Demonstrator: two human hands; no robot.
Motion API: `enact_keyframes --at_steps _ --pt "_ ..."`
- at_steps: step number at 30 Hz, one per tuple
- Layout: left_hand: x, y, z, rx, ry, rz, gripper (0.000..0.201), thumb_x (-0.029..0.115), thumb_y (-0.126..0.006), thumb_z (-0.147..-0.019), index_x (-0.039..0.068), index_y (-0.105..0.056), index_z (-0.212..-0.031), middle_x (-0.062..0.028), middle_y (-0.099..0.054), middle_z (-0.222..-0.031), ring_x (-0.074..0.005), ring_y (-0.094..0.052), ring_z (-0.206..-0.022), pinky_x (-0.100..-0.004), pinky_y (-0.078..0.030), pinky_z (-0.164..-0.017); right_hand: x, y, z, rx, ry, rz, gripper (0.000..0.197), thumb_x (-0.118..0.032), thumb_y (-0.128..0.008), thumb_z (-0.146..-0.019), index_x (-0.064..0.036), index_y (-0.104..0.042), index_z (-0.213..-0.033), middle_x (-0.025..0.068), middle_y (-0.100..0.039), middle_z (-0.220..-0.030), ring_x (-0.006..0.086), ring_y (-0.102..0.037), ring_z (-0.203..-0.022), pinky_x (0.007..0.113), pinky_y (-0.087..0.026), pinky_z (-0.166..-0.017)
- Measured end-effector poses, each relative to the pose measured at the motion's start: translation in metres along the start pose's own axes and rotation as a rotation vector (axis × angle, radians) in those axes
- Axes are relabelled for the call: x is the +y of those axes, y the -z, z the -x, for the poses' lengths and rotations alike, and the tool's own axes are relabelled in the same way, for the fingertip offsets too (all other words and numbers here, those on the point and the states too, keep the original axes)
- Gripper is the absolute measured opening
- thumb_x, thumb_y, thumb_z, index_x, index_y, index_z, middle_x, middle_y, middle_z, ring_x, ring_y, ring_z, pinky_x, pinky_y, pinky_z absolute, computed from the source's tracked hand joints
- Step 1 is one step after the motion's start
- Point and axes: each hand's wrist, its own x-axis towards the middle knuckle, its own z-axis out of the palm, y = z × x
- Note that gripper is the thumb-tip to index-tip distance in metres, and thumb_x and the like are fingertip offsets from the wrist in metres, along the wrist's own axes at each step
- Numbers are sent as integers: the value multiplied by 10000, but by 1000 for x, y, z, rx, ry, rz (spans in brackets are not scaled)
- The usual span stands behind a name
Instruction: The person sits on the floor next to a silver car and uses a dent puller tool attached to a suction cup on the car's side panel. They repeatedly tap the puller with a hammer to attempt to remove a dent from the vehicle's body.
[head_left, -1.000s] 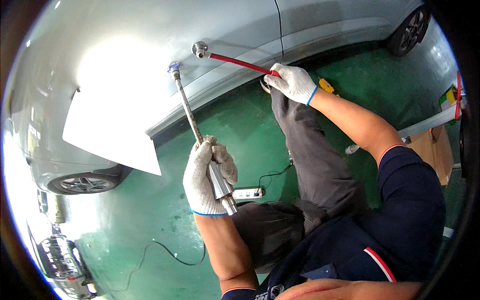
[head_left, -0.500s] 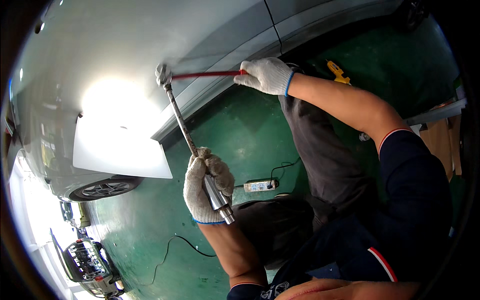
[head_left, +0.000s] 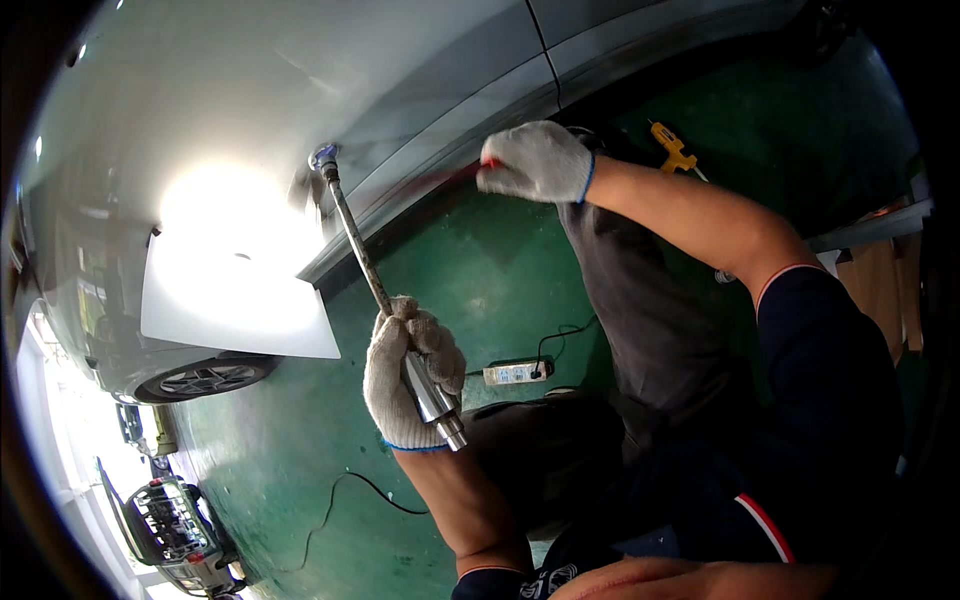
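My left hand (head_left: 392,385), in a white knit glove, is wrapped around the slide hammer (head_left: 357,245) at its sliding metal weight. The rod slants up and away to a bluish pulling tab (head_left: 321,156) against the light grey car panel (head_left: 430,70). My right hand (head_left: 540,160), gloved too, is closed on the red handle of a hammer (head_left: 455,179). Motion smears that handle, and the hammer's head is a faint blur beside the rod's far end, so I cannot tell whether it touches anything.
A white board (head_left: 240,325) with strong glare stands by the car's wheel (head_left: 210,378). On the green floor lie a power strip (head_left: 516,373), a black cord (head_left: 345,475) and a yellow glue gun (head_left: 672,146). Cardboard (head_left: 868,285) is at the right.
The hammer has swung from the slide hammer's tip toward me and blurred. My right hand has turned and dropped slightly. My left hand keeps its grip on the slide hammer.
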Motion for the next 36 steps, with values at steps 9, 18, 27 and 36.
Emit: enact_keyframes --at_steps 9,18,27,36 --pt "2 0 2 55 18 -10 247 195 -551 -1071 -5 -571 -1215 -100 -645 -884 -172 -578 -586 -299 -495 -463 4 -4 -7 -60 -371 -112 540 -612 -538 -1045 -85 -638 -982 172 -699 -786 380 -726 -816 478 -561 -744" --pt "4 -5 2 82 19 -30 183 174 -579 -1063 31 -592 -1177 -91 -652 -850 -180 -620 -589 -294 -519 -459 -9 2 -16 0 -304 -28 526 -585 -554 -1053 -71 -661 -1013 170 -702 -775 396 -719 -817 487 -564 -753" --pt "8 -11 6 133 -2 -69 210 163 -601 -1034 -7 -564 -1153 -108 -612 -792 -196 -588 -546 -318 -496 -460 -19 -3 -23 21 -257 -27 540 -606 -534 -1055 -86 -655 -980 183 -677 -758 413 -702 -801 483 -548 -724" --pt "8 -11 7 183 36 -72 183 172 -613 -1027 16 -567 -1112 -100 -604 -759 -196 -571 -509 -318 -489 -451 -33 -3 -27 44 -167 -42 648 -704 -445 -1041 -93 -657 -991 173 -682 -816 391 -710 -824 486 -556 -759"
